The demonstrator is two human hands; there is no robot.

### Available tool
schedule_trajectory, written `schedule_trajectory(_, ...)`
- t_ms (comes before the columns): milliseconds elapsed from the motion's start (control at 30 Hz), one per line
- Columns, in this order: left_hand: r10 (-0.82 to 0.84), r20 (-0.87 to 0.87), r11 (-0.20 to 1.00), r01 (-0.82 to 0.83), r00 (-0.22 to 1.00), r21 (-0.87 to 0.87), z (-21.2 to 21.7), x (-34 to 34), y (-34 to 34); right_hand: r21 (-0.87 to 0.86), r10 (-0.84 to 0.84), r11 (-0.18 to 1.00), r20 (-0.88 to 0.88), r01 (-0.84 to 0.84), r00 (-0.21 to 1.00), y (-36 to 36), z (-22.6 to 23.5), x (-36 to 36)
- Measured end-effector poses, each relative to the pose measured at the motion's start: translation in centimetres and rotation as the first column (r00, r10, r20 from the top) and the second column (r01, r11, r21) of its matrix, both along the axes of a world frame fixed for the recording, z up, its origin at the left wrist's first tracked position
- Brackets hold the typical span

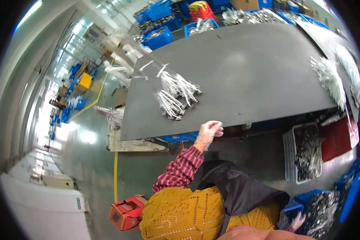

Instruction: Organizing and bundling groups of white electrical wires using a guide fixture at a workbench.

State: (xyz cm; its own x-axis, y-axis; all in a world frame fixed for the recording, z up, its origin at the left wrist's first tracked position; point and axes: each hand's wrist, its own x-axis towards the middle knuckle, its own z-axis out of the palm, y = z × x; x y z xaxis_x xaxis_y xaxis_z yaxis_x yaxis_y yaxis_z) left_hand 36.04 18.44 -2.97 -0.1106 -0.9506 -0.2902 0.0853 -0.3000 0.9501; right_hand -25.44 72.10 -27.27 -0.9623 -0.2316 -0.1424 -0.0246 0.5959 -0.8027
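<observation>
Two hands are seen: the left hand (209, 132), fingers curled with nothing in them, is rested on the table (248, 72) edge near white bundles (176, 94), while the right hand (297, 221), fingers spread, is dipped toward a blue bin (320, 208), so parts are likely being fetched, and a firm grab is needed next.

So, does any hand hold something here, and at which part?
The gloved left hand holds nothing; it rests curled at the near edge of the flat grey worktable. The right hand reaches into a blue bin of metal parts; its grip cannot be told.
</observation>
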Motion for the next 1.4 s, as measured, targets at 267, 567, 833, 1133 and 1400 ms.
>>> schedule_trajectory(267,0.474,-0.091,0.842,-0.481,0.876,-0.243,3.8,19.5,1.5,-0.522,0.884,0.361,-0.073,-0.772,0.462,-50.6,27.0,34.9)
schedule_trajectory(567,0.762,-0.049,0.627,-0.755,0.646,-0.190,4.2,36.1,9.3,-0.316,0.661,-0.078,-0.726,-0.946,0.188,-72.0,44.6,73.5)
schedule_trajectory(833,0.979,-0.114,0.180,-0.980,0.170,0.083,-1.7,46.2,20.7,-0.425,0.598,-0.205,-0.767,-0.882,0.231,-85.0,47.0,81.6)
schedule_trajectory(1133,1.000,-0.005,-0.014,-0.987,-0.015,0.160,-2.5,48.9,22.9,-0.437,0.841,-0.436,-0.509,-0.787,-0.183,-89.2,49.6,86.6)
schedule_trajectory(1400,1.000,-0.008,0.014,-0.979,0.013,0.206,-6.4,56.6,26.5,-0.280,0.749,-0.500,-0.614,-0.820,-0.248,-73.0,51.0,100.4)
